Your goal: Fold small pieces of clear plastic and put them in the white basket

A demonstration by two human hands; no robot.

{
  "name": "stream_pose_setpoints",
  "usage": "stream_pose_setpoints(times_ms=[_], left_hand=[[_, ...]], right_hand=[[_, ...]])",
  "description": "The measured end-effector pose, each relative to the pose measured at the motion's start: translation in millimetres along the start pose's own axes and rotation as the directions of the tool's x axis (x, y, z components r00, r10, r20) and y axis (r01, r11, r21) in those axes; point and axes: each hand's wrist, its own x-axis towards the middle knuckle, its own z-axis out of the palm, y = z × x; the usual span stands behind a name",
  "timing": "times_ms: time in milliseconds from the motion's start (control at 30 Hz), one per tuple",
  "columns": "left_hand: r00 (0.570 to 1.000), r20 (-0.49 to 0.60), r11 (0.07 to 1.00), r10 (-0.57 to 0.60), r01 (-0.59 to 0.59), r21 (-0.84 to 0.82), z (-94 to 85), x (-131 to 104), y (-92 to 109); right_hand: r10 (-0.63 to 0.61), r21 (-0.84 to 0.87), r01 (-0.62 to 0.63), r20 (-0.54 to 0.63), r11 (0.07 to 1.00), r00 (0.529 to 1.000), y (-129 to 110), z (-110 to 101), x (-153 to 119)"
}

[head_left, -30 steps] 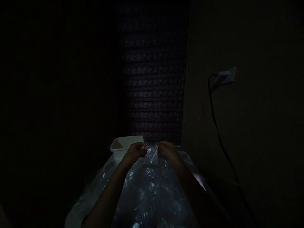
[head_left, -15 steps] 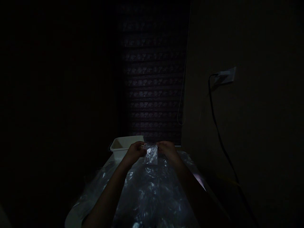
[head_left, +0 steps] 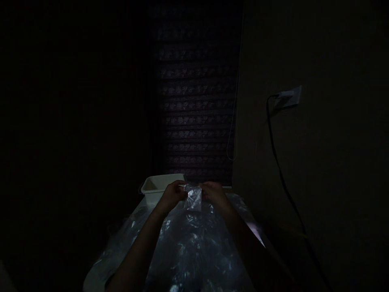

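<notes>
A small clear plastic bag (head_left: 193, 198) hangs upright between my two hands, its surface catching some light. My left hand (head_left: 175, 192) pinches its upper left edge, in front of a white bin. At its upper right edge, my right hand (head_left: 212, 191) grips it with closed fingers. Below them, more crumpled clear plastic (head_left: 194, 243) covers most of the table. The scene is very dark, and the fingertips are hard to make out.
The white bin (head_left: 153, 196) stands at the table's far left. Behind are a patterned blind (head_left: 194, 105) and its hanging cord. A black cable (head_left: 282, 178) runs down from a wall socket (head_left: 288, 97) on the right. The table's pale corner (head_left: 92, 280) shows at lower left.
</notes>
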Motion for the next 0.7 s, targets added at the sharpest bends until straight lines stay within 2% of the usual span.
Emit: stream_pose_setpoints(times_ms=[167, 300, 467, 700], left_hand=[[0.993, 0.035, 0.992, -0.114, 0.116, -0.051, 0.4, -0.6, -2.6], [0.984, 0.076, 0.985, -0.163, 0.158, 0.069, -0.3, -4.9, -4.7], [0.946, 0.236, 0.966, -0.223, 0.181, 0.186, -0.7, -8.3, -5.7], [0.963, 0.211, 0.983, -0.166, 0.145, 0.109, 1.0, -4.8, -8.0]], right_hand=[[-0.019, 0.021, 0.02, -0.048, 1.0, 0.999, -7.3, -1.8, -0.4], [-0.034, 0.022, 0.036, -0.077, 0.999, 0.996, -13.4, -2.3, -4.3], [-0.045, 0.032, 0.047, -0.072, 0.998, 0.996, -16.8, -4.0, -7.0], [0.01, 0.133, -0.007, -0.021, 0.991, 1.0, -19.2, -0.8, -8.7]])
